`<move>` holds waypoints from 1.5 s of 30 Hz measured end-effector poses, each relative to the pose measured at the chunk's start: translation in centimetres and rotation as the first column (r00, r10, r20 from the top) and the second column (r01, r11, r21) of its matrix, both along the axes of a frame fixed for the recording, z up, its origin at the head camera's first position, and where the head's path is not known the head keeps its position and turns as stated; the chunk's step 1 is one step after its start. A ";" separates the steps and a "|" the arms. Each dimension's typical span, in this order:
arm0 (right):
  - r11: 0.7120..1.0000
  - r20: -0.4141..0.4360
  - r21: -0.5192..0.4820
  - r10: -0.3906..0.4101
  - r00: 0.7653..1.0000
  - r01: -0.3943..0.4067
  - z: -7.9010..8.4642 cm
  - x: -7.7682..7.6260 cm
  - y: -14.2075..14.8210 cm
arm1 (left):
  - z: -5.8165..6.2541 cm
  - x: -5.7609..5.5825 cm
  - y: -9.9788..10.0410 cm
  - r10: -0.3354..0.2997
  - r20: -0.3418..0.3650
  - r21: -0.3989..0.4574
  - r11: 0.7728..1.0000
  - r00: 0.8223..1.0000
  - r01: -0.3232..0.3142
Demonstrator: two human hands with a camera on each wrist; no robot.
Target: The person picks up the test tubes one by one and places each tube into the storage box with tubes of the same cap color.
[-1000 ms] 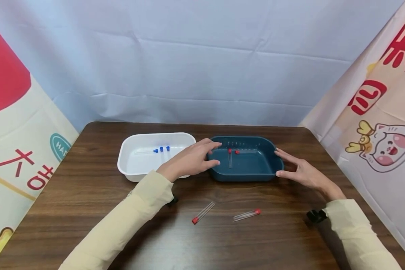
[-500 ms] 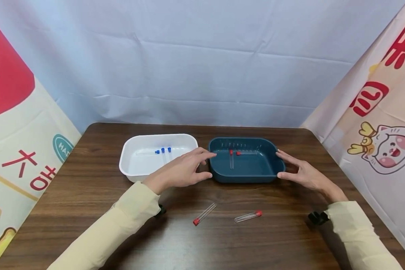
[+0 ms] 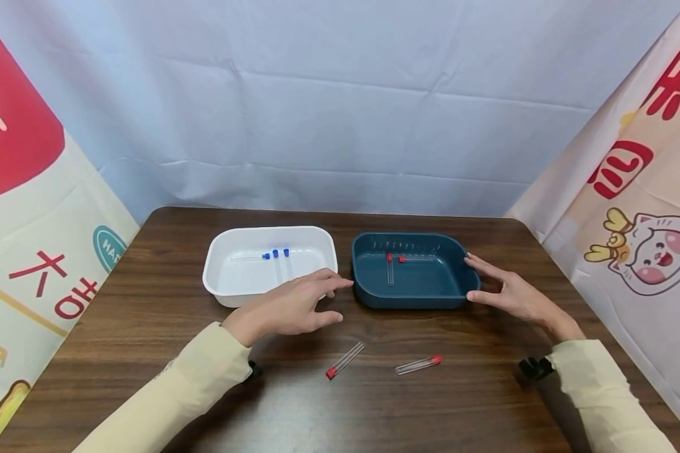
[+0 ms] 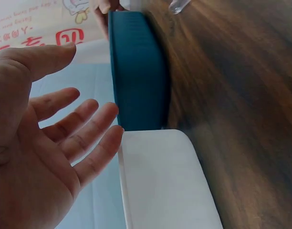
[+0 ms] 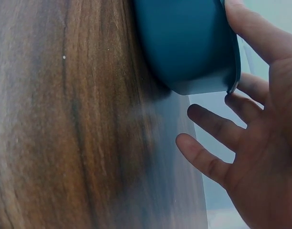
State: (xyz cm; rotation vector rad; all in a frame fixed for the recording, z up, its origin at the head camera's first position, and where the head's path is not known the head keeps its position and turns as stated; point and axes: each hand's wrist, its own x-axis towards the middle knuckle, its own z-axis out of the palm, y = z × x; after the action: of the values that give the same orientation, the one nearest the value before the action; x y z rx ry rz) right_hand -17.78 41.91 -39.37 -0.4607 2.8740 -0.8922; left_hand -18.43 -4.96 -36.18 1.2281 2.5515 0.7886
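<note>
My left hand [image 3: 294, 306] hovers at the front right corner of the white basin [image 3: 215, 286], fingers extended and thumb apart, holding nothing. In the left wrist view its palm [image 4: 36, 167] faces the camera. My right hand [image 3: 512, 296] touches the right end of the dark blue basin [image 3: 413, 302] with thumb and fingertips spread along the rim. In the blue basin lie two red-capped test tubes [image 3: 390, 272]; three blue-capped test tubes [image 3: 266, 256] lie in the white one. Nearer on the table are a red-capped tube [image 3: 345, 360] and another red-capped tube [image 3: 418, 365].
Both basins stand side by side on the dark wooden table [image 3: 294, 402], with a narrow gap between them. A pale cloth [image 3: 340, 126] hangs behind the table. Printed cloths [image 3: 651, 189] flank it on both sides.
My left hand has drawn back toward me and to the left, away from the blue basin's left rim. The right hand stays at the blue basin's right end.
</note>
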 end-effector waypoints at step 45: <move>1.000 -0.009 -0.001 -0.001 1.000 0.001 -0.2 -0.3 0.2 | -3.5 2.9 1.6 -0.101 -0.017 -0.182 0.979 0.995 0.096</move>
State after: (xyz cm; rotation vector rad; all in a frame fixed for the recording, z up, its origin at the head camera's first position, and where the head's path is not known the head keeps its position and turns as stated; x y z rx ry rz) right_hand -18.05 42.12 -39.59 -0.4655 2.8824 -0.8941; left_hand -15.55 -3.40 -39.69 1.3010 2.4955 0.5104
